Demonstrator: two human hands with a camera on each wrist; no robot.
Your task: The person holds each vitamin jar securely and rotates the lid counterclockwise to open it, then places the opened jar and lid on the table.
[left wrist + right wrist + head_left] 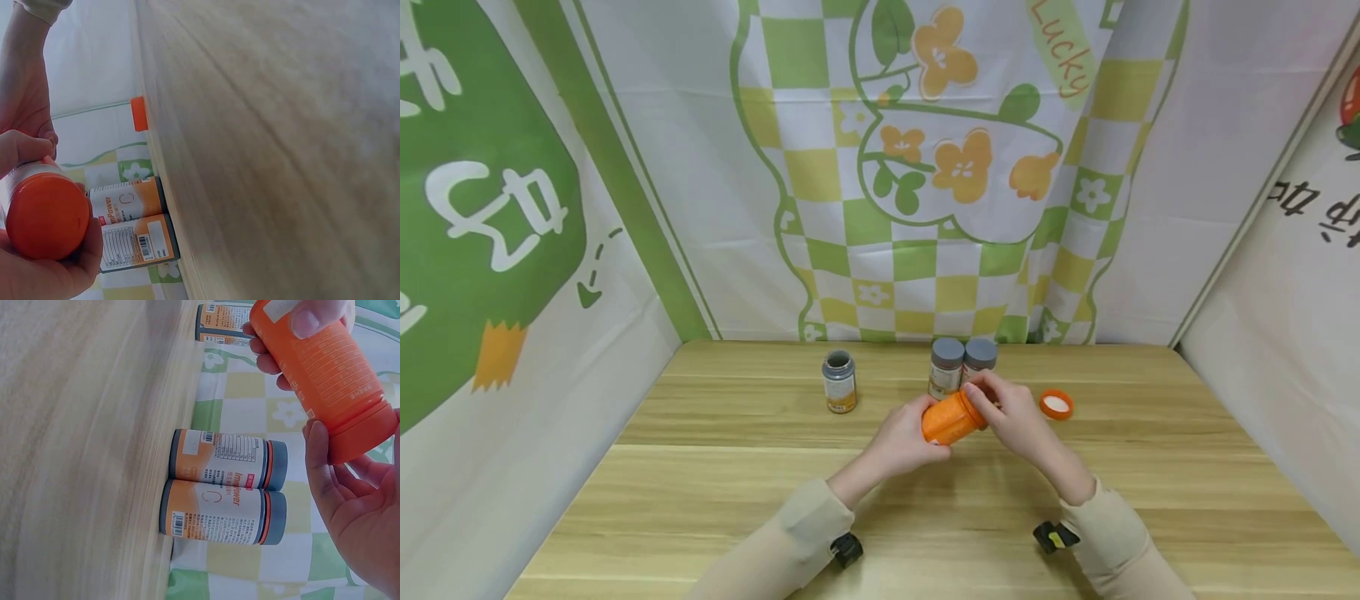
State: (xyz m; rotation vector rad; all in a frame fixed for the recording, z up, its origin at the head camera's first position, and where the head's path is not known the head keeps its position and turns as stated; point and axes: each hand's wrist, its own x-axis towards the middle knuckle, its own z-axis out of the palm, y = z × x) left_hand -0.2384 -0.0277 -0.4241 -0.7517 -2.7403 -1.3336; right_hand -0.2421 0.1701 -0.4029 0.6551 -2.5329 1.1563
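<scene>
My left hand (pixel 904 437) grips an orange bottle (pixel 947 419) round its body and tilts it with the upper end toward the right. At that end my right hand (pixel 1011 414) holds the wide orange band (pixel 365 432) between thumb and fingers. Printed lines show on the bottle's side in the right wrist view, while its round base (pixel 49 215) faces the left wrist camera. An orange lid (pixel 1056 405) with a white inside lies on the table, right of the right hand. The bottle's mouth is hidden.
Two grey-capped bottles (pixel 946 367) (pixel 219 512) stand side by side just behind the hands. Farther left is a grey bottle (pixel 840 382) with its top uncovered. A printed curtain (pixel 925 275) hangs along the back edge of the wooden table (pixel 737 467).
</scene>
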